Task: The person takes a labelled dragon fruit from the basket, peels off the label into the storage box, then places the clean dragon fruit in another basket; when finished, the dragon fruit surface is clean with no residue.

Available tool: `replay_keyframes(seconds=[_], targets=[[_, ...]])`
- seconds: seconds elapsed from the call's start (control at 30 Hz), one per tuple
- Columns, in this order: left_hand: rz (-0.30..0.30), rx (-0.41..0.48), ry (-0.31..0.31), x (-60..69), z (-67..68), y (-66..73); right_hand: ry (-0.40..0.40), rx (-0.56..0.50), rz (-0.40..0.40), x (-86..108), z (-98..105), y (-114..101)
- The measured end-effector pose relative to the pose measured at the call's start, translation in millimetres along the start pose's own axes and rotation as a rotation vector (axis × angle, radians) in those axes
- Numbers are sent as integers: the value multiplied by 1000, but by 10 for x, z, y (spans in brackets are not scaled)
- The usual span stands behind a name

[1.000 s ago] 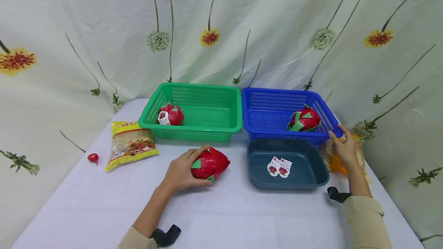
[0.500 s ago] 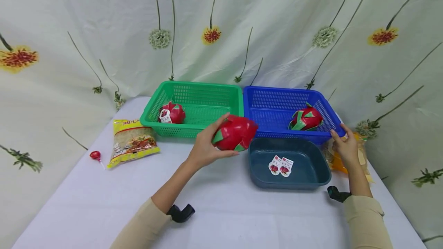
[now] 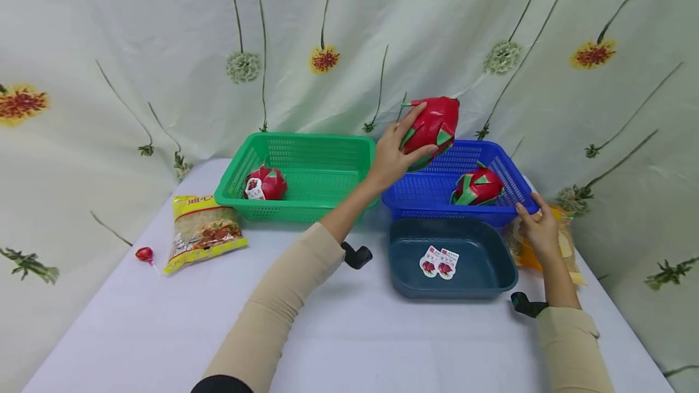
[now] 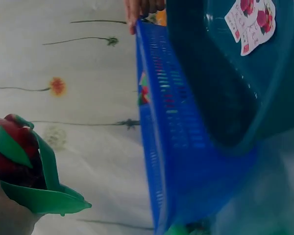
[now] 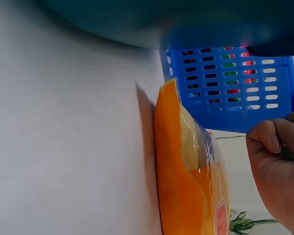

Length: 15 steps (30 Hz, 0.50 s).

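Note:
My left hand (image 3: pixel 390 159) grips a red and green dragon fruit (image 3: pixel 437 121) in the air above the left part of the blue basket (image 3: pixel 406 198). The left wrist view shows the held fruit (image 4: pixel 14 147) at its left edge. My right hand (image 3: pixel 540 232) holds the near right corner of the blue basket's rim; in the right wrist view its fingers (image 5: pixel 269 134) are curled at the basket's edge. Another dragon fruit (image 3: pixel 478 187) lies in the right part of that basket.
The green basket (image 3: pixel 295 204), left of the blue one, holds a stickered dragon fruit (image 3: pixel 273 184). A dark teal tray (image 3: pixel 475 259) with two stickers (image 3: pixel 439 262) stands in front. A yellow packet (image 3: pixel 204 229) and lollipop (image 3: pixel 144 254) lie left; an orange packet (image 5: pixel 179 171) lies right.
My left hand has lifted the dragon fruit off the table and carried it right and away from me, over the blue basket. My right hand has stayed at the basket's corner.

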<state>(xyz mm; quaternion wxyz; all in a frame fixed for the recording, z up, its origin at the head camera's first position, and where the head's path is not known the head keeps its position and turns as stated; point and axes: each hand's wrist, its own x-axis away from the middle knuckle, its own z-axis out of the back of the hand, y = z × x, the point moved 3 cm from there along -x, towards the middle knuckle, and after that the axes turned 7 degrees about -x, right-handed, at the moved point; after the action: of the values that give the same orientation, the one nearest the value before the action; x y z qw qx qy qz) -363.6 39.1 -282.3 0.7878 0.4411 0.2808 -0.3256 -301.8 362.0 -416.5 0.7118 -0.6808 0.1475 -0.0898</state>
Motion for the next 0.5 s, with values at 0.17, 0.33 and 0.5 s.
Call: replay_keyframes(seconds=[0.17, 0.33, 0.5], targets=[[130, 64, 44, -124, -365, -164, 16, 27, 14, -11, -5, -9], [351, 48, 80, -98, -651, -380, 32, 57, 18, -11, -27, -2], [472, 55, 31, 9, -871, -581, 36, 67, 9, -16, -35, 26]])
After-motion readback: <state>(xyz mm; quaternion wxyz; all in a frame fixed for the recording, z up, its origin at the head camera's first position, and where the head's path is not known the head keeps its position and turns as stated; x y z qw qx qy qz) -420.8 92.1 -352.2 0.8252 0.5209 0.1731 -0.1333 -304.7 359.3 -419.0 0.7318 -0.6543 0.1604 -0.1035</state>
